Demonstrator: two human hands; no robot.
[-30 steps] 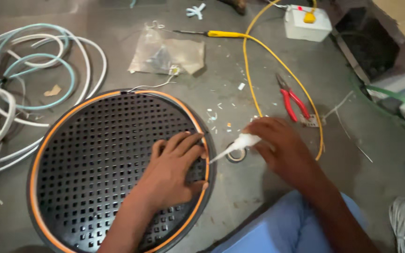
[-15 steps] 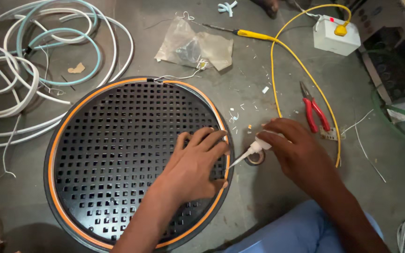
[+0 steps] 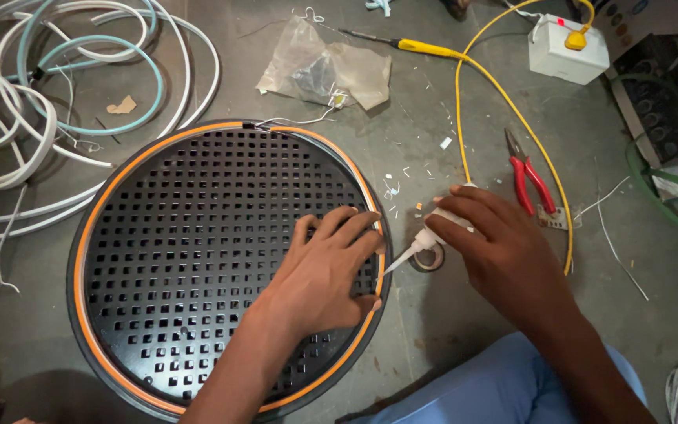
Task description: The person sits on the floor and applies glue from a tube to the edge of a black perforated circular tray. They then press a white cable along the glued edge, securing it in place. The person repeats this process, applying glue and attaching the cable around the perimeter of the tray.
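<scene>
My left hand (image 3: 323, 271) flat, fingers spread on the black perforated disc (image 3: 198, 259), my right hand (image 3: 496, 243) gripping a white glue tube (image 3: 425, 243), nozzle at the orange rim (image 3: 380, 271)

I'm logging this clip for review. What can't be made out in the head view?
- Small white tube: its body is hidden by the right hand.
- Tape roll: partly hidden under that hand.
- Round black grille: its right edge lies under the left hand; the bottom edge cuts it.

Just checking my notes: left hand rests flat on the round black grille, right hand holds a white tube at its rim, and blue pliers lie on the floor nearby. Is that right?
Not quite: the head view shows the pliers are red-handled, not blue. The left hand does rest on the grille, and the right hand holds the tube at its rim.
</scene>
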